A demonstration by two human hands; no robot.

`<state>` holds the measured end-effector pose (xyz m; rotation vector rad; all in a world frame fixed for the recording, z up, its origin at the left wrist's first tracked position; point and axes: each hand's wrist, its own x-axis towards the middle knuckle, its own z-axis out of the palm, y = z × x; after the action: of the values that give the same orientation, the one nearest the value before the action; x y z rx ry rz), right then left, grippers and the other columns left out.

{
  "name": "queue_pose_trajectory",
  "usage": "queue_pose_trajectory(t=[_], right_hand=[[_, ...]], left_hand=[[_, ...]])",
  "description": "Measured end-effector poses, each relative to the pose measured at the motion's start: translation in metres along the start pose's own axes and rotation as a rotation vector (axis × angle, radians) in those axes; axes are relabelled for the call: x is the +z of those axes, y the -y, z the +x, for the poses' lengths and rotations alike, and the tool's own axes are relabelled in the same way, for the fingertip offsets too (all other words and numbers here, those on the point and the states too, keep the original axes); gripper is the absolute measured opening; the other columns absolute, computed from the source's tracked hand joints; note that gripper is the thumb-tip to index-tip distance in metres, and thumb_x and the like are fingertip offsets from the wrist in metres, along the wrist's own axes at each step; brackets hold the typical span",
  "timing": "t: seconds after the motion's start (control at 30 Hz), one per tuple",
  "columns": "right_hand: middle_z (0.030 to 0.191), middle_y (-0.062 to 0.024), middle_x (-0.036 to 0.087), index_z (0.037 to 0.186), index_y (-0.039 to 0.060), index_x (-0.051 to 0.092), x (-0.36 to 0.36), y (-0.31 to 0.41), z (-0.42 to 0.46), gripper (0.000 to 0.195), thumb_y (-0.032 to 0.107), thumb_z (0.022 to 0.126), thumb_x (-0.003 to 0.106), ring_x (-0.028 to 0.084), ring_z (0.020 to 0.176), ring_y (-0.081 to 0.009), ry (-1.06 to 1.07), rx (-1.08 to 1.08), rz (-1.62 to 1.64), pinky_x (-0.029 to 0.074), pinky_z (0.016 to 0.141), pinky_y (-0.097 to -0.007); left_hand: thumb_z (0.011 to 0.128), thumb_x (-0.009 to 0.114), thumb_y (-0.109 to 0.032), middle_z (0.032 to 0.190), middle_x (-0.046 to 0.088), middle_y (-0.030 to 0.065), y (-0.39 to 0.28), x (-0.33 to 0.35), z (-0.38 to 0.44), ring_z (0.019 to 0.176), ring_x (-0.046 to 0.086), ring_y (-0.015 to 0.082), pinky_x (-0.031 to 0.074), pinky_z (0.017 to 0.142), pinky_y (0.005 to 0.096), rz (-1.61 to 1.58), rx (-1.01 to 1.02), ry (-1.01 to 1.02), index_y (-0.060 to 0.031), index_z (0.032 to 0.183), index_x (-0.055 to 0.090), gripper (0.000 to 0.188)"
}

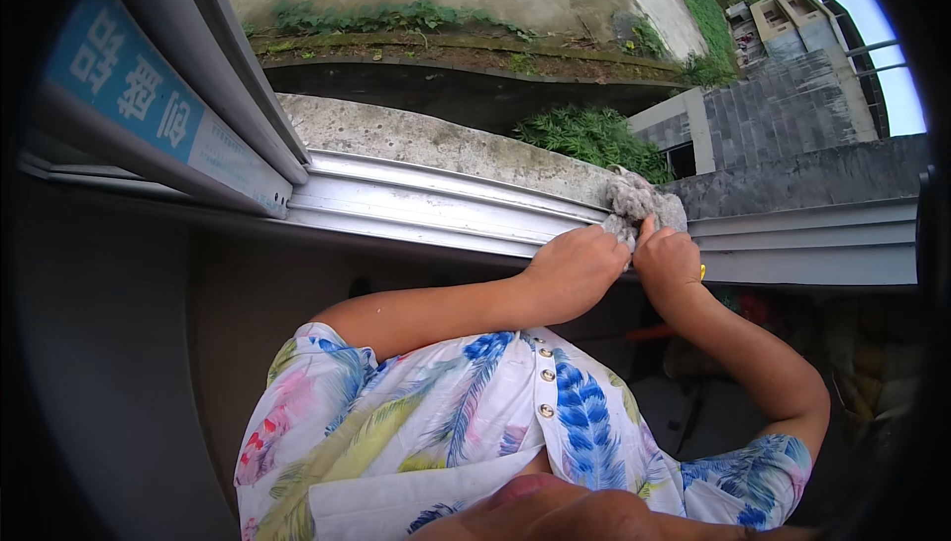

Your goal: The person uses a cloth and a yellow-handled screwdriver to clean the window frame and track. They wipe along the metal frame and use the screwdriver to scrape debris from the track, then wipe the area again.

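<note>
My left hand [576, 273] and my right hand [667, 255] are side by side at the corner of an aluminium window frame. Both grip a bunched, dirty grey cloth [631, 195], its folds spreading past my fingers. The cloth lies against the inner corner where the sliding-window track [446, 203] meets the side jamb [802, 240]. My right index finger presses into the cloth, while my left fingers are curled at its near edge. My hands hide part of the cloth and the track end under it.
A window sash [186, 140] with blue printed protective film stands at the left. Beyond the track runs a concrete ledge [446, 143], with a leafy plant [594, 136] and a grey tiled wall [780, 114] outside. Dim, indistinct items lie indoors at the lower right.
</note>
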<state>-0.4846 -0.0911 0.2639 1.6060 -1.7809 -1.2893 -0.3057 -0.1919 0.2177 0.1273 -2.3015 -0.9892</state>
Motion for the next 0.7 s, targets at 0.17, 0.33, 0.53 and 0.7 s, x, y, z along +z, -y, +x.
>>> queue_pose_trajectory(t=[0.17,0.33,0.53,0.7], right_hand=[[0.082,-0.0122,0.067,0.138,0.0075,0.055,-0.024,-0.004,-0.010,0.046,0.009,0.092,0.055,0.071,0.069,-0.0282,0.039,0.011,0.289,0.057,0.053,-0.0377],[0.085,-0.0128,0.063,0.132,0.0084,0.057,-0.047,0.003,-0.001,0.046,0.008,0.086,0.058,0.068,0.074,-0.0307,-0.129,-0.112,0.483,0.055,0.061,-0.0397],[0.077,-0.0100,0.061,0.121,0.0098,0.062,-0.058,0.024,0.027,0.033,0.012,0.087,0.060,0.067,0.067,-0.0278,-0.271,-0.115,0.394,0.053,0.051,-0.0382],[0.068,-0.0080,0.060,0.097,0.0101,0.067,-0.039,0.020,0.026,0.010,0.016,0.089,0.064,0.065,0.059,-0.0244,-0.371,-0.089,0.267,0.051,0.042,-0.0361]], left_hand=[[0.074,0.064,0.006,0.090,0.060,0.0156,-0.003,-0.023,-0.020,0.088,0.060,0.0354,0.051,0.076,0.0431,-0.140,0.034,-0.162,0.0010,0.098,0.058,0.025],[0.072,0.064,0.007,0.088,0.059,0.0163,-0.008,-0.051,-0.045,0.086,0.061,0.0363,0.052,0.073,0.0430,-0.148,0.036,-0.165,0.0021,0.099,0.058,0.028],[0.074,0.062,0.008,0.087,0.059,0.0173,-0.005,-0.065,-0.055,0.084,0.062,0.0363,0.052,0.071,0.0434,-0.082,-0.053,-0.226,0.0020,0.097,0.058,0.024],[0.073,0.065,0.004,0.087,0.059,0.0149,-0.004,-0.050,-0.039,0.087,0.062,0.0333,0.053,0.072,0.0423,-0.071,-0.035,-0.125,-0.0007,0.093,0.057,0.022]])
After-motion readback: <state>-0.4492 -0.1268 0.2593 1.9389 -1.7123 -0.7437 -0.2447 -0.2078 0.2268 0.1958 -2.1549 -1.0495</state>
